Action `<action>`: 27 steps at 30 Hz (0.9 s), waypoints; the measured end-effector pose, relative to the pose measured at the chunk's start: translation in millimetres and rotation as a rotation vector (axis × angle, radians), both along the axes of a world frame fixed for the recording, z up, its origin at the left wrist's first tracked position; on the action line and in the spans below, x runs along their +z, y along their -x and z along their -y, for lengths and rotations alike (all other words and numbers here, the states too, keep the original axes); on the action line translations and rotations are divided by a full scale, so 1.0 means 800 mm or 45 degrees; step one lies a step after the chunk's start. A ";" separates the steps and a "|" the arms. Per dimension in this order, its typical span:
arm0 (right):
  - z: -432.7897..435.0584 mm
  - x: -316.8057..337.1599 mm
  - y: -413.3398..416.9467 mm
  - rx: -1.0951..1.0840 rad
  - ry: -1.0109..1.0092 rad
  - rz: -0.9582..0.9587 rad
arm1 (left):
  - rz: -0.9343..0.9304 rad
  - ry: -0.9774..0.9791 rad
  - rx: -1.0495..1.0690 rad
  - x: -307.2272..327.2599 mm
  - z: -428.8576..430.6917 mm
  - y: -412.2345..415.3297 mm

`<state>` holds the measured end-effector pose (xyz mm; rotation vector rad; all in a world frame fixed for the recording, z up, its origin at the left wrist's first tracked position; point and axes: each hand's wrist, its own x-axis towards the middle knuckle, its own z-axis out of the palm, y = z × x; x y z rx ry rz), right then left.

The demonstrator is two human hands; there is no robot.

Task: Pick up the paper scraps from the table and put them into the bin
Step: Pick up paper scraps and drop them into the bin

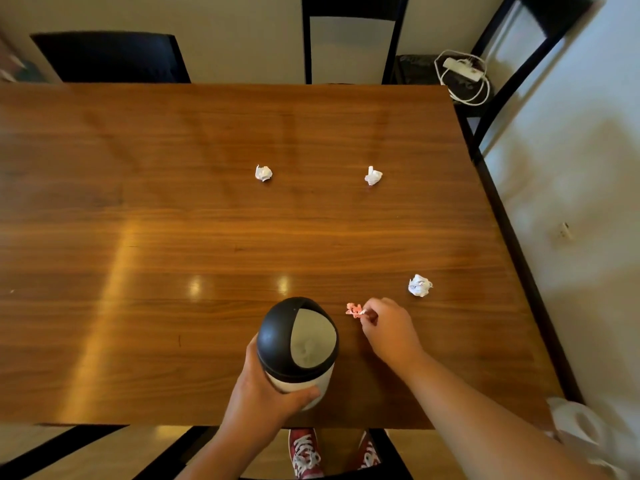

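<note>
A small white bin (298,348) with a black domed swing lid stands near the front edge of the wooden table (138,209). My left hand (263,389) wraps around its lower body. Just right of the lid, my right hand (388,327) pinches a pink crumpled paper scrap (354,310) at its fingertips, low over the table. Three white crumpled scraps lie on the wood: one to the right of my right hand (419,285), one at mid-table (263,173), and one further right at the same depth (373,176).
Dark chairs stand along the far edge (110,57) and at the right (519,64). A white power strip with cable (464,69) lies on a black seat beyond the far right corner. My red shoes (306,452) show below the front edge.
</note>
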<state>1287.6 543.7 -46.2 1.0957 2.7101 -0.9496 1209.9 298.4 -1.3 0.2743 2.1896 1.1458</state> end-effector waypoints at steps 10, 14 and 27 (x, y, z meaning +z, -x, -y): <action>-0.017 0.185 -0.050 -0.280 -0.102 -0.752 | -0.001 -0.052 -0.114 -0.007 -0.013 -0.006; -0.017 0.259 -0.056 -0.320 -0.077 -1.266 | 0.001 -0.089 -0.119 -0.003 -0.028 -0.008; -0.020 0.175 -0.063 -0.161 -0.027 -0.378 | -0.050 -0.249 -0.085 0.027 -0.065 -0.024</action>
